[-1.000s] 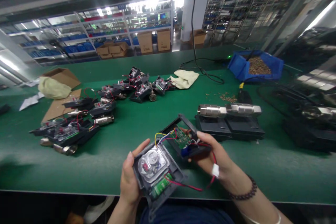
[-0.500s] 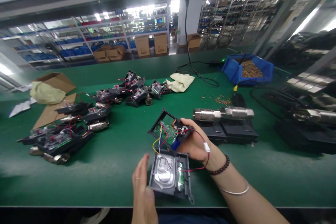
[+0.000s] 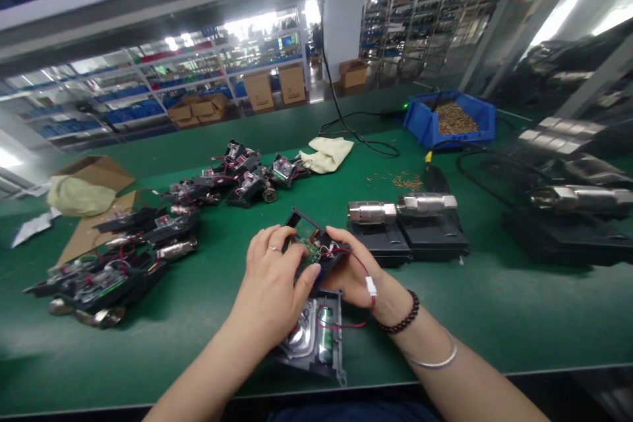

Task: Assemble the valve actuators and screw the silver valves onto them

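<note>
Left hand [image 3: 271, 277] curls over, grip unclear; right hand [image 3: 361, 277] clamps the dark frame [image 3: 337, 256] between them, just beyond the open case [image 3: 338, 337]!

Workshop: green workbench [image 3: 519, 316], stocked shelves [image 3: 226, 66]

Opened device, two parts. Upper part: a dark rectangular frame [image 3: 305, 218], held tilted, carrying a green circuit board [image 3: 313, 251], partly hidden. Red and black leads [image 3: 349, 326] meet at a white connector [image 3: 370, 286] on the right. Lower part: a grey casing [image 3: 338, 336], open side up near the tabletop's [image 3: 494, 303] front edge, containing a clear-covered mechanism [image 3: 303, 336], partly hidden, and beside it a green cylindrical cell [image 3: 325, 336].
</note>
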`<state>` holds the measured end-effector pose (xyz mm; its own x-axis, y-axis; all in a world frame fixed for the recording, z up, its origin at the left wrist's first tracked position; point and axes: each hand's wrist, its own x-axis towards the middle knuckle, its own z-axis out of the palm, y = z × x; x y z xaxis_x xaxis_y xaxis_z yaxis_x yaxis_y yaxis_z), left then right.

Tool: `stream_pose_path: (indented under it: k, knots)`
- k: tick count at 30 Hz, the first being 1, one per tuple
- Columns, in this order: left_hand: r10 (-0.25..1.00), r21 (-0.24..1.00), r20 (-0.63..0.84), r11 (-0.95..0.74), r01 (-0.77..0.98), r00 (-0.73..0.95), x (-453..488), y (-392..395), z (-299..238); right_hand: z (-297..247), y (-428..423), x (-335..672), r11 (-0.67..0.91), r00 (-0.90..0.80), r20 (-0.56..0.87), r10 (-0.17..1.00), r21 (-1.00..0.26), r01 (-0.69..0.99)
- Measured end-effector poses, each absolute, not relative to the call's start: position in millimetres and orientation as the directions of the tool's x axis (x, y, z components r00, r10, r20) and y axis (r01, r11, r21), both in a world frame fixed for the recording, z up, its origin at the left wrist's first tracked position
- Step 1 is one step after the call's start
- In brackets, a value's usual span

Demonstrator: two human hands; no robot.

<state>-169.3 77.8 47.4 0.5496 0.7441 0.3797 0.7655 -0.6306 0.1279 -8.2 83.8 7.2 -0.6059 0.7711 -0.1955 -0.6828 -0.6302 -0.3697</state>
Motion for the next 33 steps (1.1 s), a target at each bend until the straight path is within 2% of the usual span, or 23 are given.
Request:
stream_pose_path:
  k: [4,10,19,23,27,33]
  knots:
    - [0.738,0.078,0.365,-0.631,0.772,0.567,-170.9,77.9,49.5,6.2,83.5,-8.2,-0.622,-0.602,-0.187,0.777,-0.376,-0.686]
    - [0.706,0.03,0.445,-0.626,0.779,0.551,-169.6,74.9,53.9,6.1,82.3,-9.4,-0.646,-0.617,-0.204,0.76,-0.336,-0.685]
    - [0.746,0.079,0.384,-0.614,0.786,0.544,-164.6,72.8,48.0,7.8,80.9,-10.1,-0.64,-0.616,-0.192,0.764,-0.339,-0.689]
    - [0.752,0.025,0.357,-0.601,0.799,0.555,-163.4,73.7,50.3,7.2,80.4,-9.9,-0.644,-0.62,-0.193,0.761,-0.342,-0.684]
    - [0.691,-0.035,0.405,-0.643,0.765,0.599,-165.5,72.4,56.5,7.9,80.5,-11.0,-0.66,-0.633,-0.198,0.749,-0.318,-0.681]
    - [0.697,0.066,0.445,-0.652,0.755,0.563,-165.6,66.5,58.0,7.3,80.3,-12.2,-0.655,-0.621,-0.212,0.754,-0.312,-0.688]
